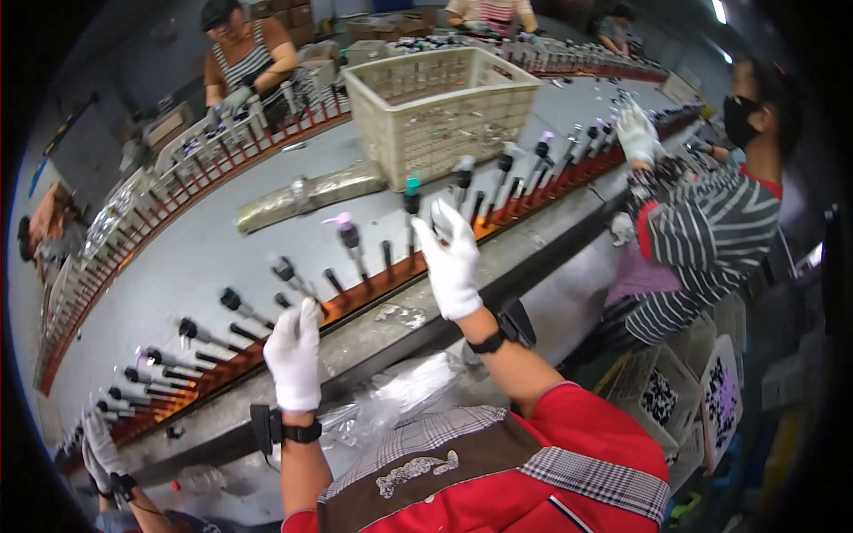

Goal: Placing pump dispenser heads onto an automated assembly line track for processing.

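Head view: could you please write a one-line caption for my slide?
White-gloved left hand and right hand near a rail of pump heads, with a beige plastic crate beyond.

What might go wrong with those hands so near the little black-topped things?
The white-gloved right hand is close to the green-topped black piece and might knock it. The white-gloved left hand is near a slim black-topped piece, so it could bump that. The crumpled clear plastic sheeting near the black left wristband might snag on it.
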{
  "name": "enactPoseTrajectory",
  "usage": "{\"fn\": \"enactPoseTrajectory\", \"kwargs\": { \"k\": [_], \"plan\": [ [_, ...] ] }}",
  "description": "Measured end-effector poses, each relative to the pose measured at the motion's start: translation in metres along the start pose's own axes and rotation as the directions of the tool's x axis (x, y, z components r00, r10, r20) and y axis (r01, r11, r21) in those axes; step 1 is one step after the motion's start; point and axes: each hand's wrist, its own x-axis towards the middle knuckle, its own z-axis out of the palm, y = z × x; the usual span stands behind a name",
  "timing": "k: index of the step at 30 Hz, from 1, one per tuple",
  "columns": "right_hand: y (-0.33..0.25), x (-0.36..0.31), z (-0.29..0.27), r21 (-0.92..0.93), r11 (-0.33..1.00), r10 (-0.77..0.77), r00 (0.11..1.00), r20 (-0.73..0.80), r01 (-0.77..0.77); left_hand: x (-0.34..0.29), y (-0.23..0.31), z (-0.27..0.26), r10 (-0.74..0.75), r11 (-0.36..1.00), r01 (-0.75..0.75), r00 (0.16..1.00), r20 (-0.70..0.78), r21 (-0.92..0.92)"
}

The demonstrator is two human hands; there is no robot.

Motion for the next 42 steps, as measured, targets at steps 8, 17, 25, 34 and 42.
{"fn": "enactPoseTrajectory", "kwargs": {
  "k": [8, 17, 25, 34, 42],
  "plan": [
    [-0.013, 0.051, 0.077, 0.169, 0.872, 0.31, 0.787, 0.534, -0.459, 0.101, 0.014, 0.086, -0.134, 0.901, 0.148, 0.989, 0.063, -0.408],
    [-0.048, 0.013, 0.017, -0.026, 0.994, 0.106, 0.88, 0.463, -0.105, 0.058, 0.03, 0.039, -0.029, 0.996, 0.051, 0.96, -0.279, 0.073],
    [0.016, 0.027, -0.049, 0.188, 0.972, 0.145, 0.989, 0.01, -0.144, 0.041, 0.029, 0.066, 0.157, 0.985, -0.139, 0.969, -0.189, 0.105],
    [-0.012, 0.069, 0.07, 0.016, 0.981, 0.173, 0.902, 0.396, -0.195, 0.101, -0.003, 0.04, -0.11, 0.945, 0.012, 0.953, -0.283, -0.328],
    [-0.025, -0.004, -0.003, 0.047, 0.993, -0.12, 0.948, 0.294, 0.111, 0.024, -0.002, -0.025, 0.067, 0.807, 0.095, 0.966, -0.25, 0.583]
  ]
}}
